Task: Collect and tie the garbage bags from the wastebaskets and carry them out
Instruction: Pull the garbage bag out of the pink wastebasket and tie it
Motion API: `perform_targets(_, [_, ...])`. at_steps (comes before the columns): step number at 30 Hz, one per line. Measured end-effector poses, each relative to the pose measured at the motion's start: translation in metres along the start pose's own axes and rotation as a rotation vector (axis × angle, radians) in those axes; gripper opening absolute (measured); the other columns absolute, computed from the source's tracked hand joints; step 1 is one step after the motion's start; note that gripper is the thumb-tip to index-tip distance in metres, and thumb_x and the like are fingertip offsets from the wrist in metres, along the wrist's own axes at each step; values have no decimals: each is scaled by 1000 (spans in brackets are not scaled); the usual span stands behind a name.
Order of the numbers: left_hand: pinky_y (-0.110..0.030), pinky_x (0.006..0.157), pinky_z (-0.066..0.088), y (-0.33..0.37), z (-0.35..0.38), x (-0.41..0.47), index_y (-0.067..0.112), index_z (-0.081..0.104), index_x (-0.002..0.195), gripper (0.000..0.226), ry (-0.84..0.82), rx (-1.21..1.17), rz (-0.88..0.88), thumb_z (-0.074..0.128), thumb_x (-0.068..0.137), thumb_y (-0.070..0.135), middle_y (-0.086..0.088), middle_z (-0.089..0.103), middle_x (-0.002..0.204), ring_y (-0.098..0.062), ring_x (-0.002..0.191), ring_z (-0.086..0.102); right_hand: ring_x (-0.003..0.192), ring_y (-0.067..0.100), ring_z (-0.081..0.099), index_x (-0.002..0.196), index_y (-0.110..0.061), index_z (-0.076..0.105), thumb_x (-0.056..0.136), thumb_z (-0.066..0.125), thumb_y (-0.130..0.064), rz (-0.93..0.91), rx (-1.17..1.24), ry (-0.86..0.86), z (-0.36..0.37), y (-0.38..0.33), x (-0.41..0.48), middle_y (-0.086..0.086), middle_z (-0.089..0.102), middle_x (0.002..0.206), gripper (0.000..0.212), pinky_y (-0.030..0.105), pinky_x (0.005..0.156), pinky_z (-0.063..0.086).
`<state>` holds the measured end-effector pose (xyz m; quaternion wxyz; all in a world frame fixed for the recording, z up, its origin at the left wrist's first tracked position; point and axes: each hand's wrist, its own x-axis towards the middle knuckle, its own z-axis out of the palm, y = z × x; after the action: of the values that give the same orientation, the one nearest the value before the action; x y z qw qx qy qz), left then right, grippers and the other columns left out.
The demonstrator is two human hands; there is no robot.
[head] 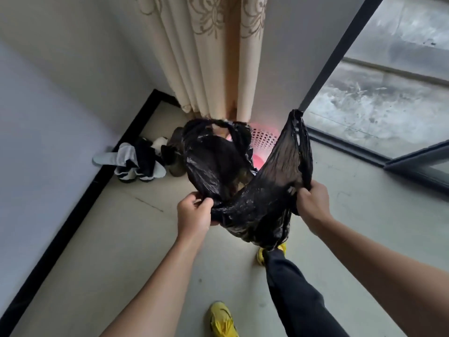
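Observation:
A black plastic garbage bag (pixel 245 190) hangs in the air in front of me, lifted clear of the floor. My left hand (pixel 194 214) is closed on one side of its rim. My right hand (pixel 312 199) grips the other side, with one handle loop standing up above it. The second handle loop flops over at the far side. The bag's mouth is pulled apart and some dark rubbish shows inside. Behind the bag stands a pink perforated wastebasket (pixel 263 139), mostly hidden by it.
A beige patterned curtain (pixel 206 57) hangs in the corner behind the basket. Shoes and socks (pixel 138 161) lie by the black skirting at the left wall. A dark-framed window (pixel 379 98) runs along the right. My yellow shoes (pixel 222 319) stand on the pale tiled floor.

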<state>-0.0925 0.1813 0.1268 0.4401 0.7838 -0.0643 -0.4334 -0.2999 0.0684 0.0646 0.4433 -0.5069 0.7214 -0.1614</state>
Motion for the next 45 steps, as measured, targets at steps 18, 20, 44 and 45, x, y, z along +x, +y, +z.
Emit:
perform_targets(18, [-31, 56, 57, -294, 22, 19, 11, 65, 76, 17, 86, -101, -285, 59, 84, -2, -10, 67, 76, -21, 61, 62, 79, 36, 65, 73, -9, 63, 81, 52, -16, 200, -46, -258, 101, 233, 7, 13, 68, 82, 15, 47, 71, 58])
perform_targets(20, [-35, 62, 55, -312, 31, 49, 12, 65, 78, 13, 18, -141, -283, 62, 84, 0, -11, 68, 80, -22, 60, 62, 84, 40, 68, 83, -9, 68, 84, 53, -18, 191, -15, -238, 117, 249, 37, 16, 71, 88, 17, 58, 77, 57])
perform_targets(44, [-43, 74, 59, -362, 116, 214, 3, 69, 85, 15, -99, -265, 109, 73, 73, -4, -19, 72, 83, -31, 69, 69, 90, 18, 67, 101, -7, 69, 80, 69, -55, -151, 470, -284, 150, 296, 144, -1, 74, 95, 53, 38, 94, 46])
perform_targets(45, [-46, 77, 58, -362, 116, 214, 1, 68, 89, 16, -35, -294, 100, 71, 73, -4, -19, 71, 84, -32, 72, 68, 94, 17, 67, 98, -12, 71, 75, 72, -59, -219, 368, -338, 148, 292, 133, -4, 74, 98, 53, 34, 96, 45])
